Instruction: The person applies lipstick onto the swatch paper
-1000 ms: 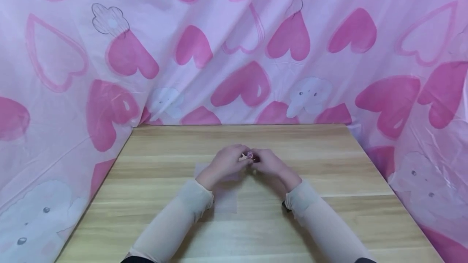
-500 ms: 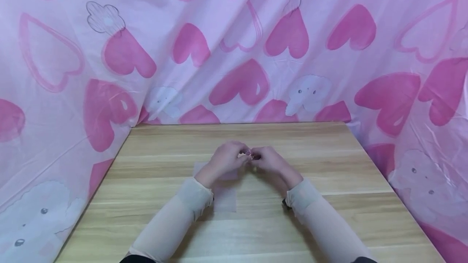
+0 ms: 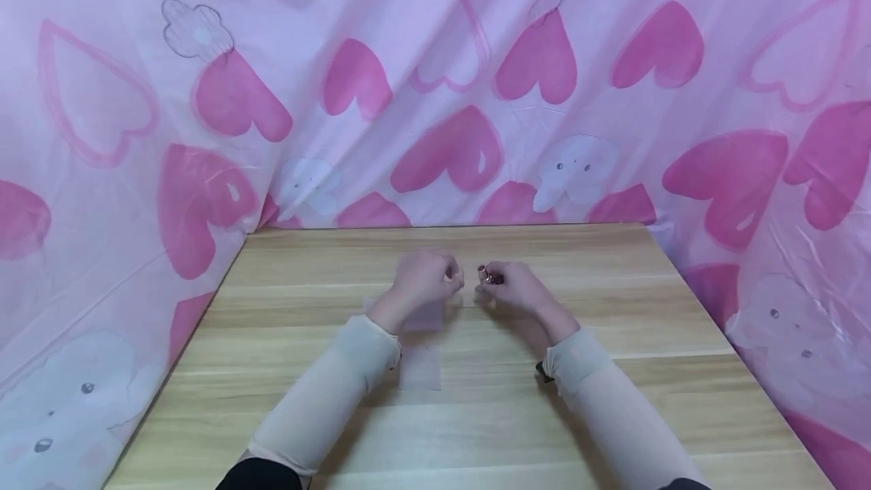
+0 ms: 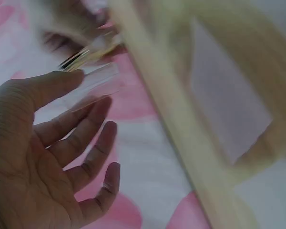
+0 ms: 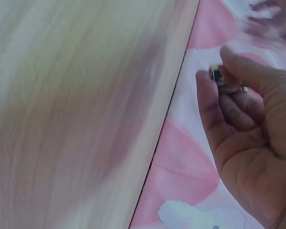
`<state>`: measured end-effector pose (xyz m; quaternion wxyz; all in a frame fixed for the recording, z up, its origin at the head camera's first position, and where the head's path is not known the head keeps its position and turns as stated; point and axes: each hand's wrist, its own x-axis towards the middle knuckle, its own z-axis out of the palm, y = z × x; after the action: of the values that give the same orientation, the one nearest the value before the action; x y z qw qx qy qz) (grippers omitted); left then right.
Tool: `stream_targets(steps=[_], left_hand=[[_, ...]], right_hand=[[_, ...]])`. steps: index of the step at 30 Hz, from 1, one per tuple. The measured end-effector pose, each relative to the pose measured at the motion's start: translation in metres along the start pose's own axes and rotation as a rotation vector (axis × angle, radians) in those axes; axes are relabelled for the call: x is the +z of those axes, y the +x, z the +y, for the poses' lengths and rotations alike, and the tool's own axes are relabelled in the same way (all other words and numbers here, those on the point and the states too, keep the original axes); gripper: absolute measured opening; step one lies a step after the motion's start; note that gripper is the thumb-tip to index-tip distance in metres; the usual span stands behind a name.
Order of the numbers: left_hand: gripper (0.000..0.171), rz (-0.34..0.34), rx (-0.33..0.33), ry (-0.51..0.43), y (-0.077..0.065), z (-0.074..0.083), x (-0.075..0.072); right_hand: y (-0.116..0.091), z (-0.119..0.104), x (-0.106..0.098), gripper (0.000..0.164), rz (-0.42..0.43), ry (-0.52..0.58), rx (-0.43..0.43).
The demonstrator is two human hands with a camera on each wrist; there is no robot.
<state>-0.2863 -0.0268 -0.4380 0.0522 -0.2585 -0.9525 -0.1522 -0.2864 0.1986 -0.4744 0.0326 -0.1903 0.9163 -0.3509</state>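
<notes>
My left hand [image 3: 420,278] is raised over the far middle of the table. In the left wrist view its thumb and fingers pinch a clear, see-through plastic piece [image 4: 97,80], shaped like a small cap. Opposite it, my right hand [image 3: 522,287] holds a small shiny tube [image 3: 485,275], gold and dark, resembling a lipstick tube. The right wrist view shows the tube's gold-rimmed end [image 5: 214,74] between thumb and forefinger, the rest mostly covered by fingers. A gap separates the two hands.
Two pale, thin sheets lie on the wooden table [image 3: 503,414]: a farther sheet [image 3: 423,316] partly behind the left forearm, and a nearer sheet [image 3: 420,369]. A pink heart-patterned curtain [image 3: 449,150] surrounds the table's back and sides.
The hands were together at the small tube and have parted. The tube has gone right with my right hand; the clear piece is in my left, which has shifted slightly away.
</notes>
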Motion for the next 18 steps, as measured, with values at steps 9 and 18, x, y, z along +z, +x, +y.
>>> stream_targets(steps=[9,18], left_hand=[[0.013,-0.117,0.007,0.077,0.009,0.011,0.033],[0.02,-0.105,-0.003,0.019,0.006,0.01,0.039]], right_hand=[[0.001,0.003,-0.008,0.02,0.177,0.045,0.007],[0.0,-0.006,-0.013,0.02,0.25,0.065,0.015]])
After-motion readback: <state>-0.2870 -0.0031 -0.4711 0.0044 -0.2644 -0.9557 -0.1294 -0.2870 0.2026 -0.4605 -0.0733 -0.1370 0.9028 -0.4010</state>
